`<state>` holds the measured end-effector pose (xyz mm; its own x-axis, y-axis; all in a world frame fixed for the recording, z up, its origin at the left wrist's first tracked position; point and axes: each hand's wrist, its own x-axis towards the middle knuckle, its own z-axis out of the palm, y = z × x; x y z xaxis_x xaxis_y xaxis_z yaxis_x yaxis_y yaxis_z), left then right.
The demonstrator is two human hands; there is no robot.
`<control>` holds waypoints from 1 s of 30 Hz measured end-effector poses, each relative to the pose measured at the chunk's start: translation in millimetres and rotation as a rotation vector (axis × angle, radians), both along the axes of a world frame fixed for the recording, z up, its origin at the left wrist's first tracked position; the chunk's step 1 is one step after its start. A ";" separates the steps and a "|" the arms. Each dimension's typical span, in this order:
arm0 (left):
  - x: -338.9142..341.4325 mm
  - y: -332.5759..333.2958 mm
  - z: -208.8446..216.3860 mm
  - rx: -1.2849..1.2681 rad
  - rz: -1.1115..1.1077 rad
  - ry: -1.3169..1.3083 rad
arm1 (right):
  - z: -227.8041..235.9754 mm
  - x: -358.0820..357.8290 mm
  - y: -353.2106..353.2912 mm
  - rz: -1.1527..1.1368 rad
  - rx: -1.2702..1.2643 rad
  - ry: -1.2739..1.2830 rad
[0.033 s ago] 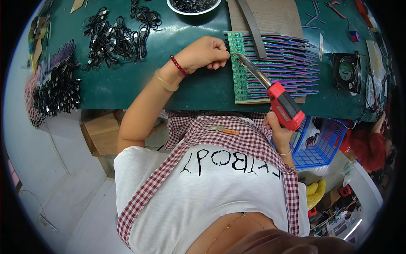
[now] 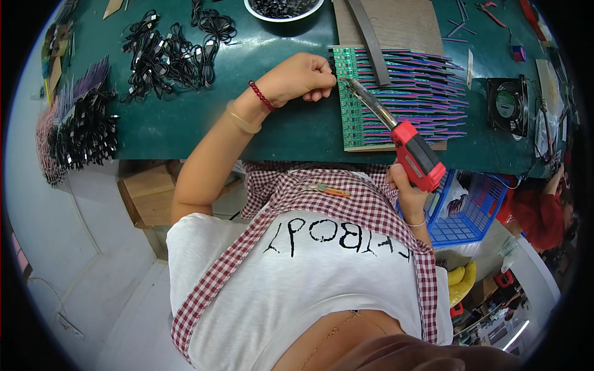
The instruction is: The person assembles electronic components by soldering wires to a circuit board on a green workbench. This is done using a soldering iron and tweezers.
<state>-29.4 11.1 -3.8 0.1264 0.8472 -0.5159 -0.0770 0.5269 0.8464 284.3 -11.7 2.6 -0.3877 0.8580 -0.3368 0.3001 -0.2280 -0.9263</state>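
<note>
My right hand is wrapped round the red and black handle of a soldering iron. The iron's metal barrel slants up and left, its tip over the left column of a panel of small green circuit boards. Rows of thin black, blue and pink wires run rightward from the boards. My left hand is closed in a pinch at the panel's left edge, close to the iron's tip. Whatever its fingers hold is too small or hidden to make out. A grey metal bar lies across the upper wires.
Coiled black cables lie on the green table, with a white bowl of small dark parts behind. Bundled cables sit far left. At right are a square fan, red-handled pliers and, below, a blue basket.
</note>
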 end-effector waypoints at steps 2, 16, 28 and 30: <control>-0.1 0.1 -0.3 0.001 0.001 -0.001 | -4.8 2.5 -1.1 0.019 0.064 -0.026; 0.7 0.6 -4.0 -0.003 0.011 -0.018 | 11.6 -10.7 -1.2 -0.031 -0.044 0.018; 1.3 0.2 0.8 -0.022 0.027 -0.005 | 20.9 -16.1 -4.5 -0.030 0.080 0.012; 1.5 0.1 0.0 -0.017 0.024 -0.002 | 21.7 -18.7 -2.5 -0.074 0.038 0.107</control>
